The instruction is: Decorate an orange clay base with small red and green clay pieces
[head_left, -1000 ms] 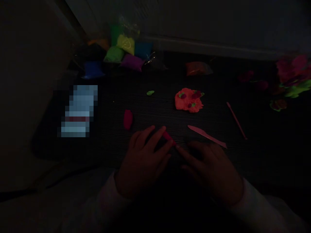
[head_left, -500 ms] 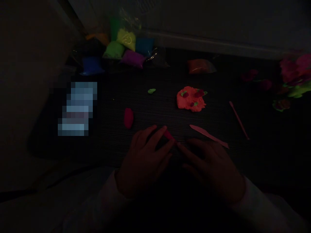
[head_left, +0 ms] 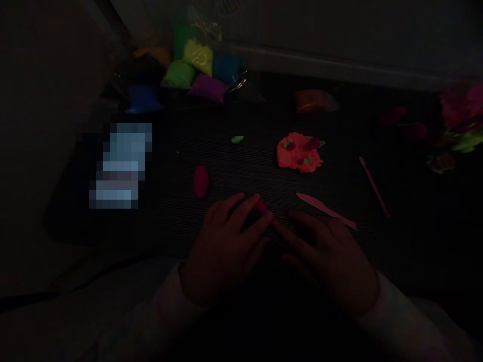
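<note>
A small roll of dark pink modelling clay lies on the dark table between my hands. The fingers of my left hand rest around it, index and middle fingertips against it, steadying it. From the other side, my right hand reaches its outstretched index fingertip to the clay's lower right end; its other fingers are spread. A larger dark pink lump of clay lies left of my left hand. Just beyond my right hand is a pink plastic modelling knife. Shadow hides both thumbs.
Ahead sits a flattened orange clay piece with red and green bits; a green clay leaf lies left of it. A thin pink tool is at right. Clay bags crowd the back left. A bright blurred screen stands left.
My right index fingertip has shifted slightly left against the end of the pink clay. The whole view has moved a little; the left hand keeps its place on the clay.
</note>
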Demonstrator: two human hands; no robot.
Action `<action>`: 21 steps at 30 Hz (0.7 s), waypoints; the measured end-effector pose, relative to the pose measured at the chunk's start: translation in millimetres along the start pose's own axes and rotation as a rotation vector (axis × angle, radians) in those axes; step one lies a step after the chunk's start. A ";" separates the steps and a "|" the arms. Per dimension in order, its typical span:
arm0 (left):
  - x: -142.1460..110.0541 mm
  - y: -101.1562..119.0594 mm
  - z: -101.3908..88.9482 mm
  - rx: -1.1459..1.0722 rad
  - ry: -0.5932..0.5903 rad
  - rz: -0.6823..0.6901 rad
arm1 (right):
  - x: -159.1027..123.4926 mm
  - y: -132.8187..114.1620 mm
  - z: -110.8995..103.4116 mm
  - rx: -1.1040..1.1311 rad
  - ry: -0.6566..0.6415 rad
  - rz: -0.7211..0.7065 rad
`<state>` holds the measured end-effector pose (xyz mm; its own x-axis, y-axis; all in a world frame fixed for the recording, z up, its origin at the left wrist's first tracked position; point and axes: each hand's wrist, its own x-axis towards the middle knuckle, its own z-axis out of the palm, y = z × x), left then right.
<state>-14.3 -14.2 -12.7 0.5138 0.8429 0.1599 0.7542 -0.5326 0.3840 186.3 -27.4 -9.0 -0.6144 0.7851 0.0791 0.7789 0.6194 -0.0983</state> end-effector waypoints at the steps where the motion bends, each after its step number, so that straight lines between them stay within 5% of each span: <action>1: 0.1 -0.4 -0.3 0.004 0.009 -0.009 | -0.1 0.0 -0.2 -0.002 -0.004 0.002; 21: 0.4 -1.4 -1.1 0.020 0.009 -0.041 | 0.9 0.9 -2.6 0.026 -0.005 -0.003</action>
<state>-15.7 -13.1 -12.2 0.4786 0.8648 0.1521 0.7830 -0.4987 0.3717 186.8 -26.2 -6.5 -0.6177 0.7829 0.0748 0.7732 0.6219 -0.1241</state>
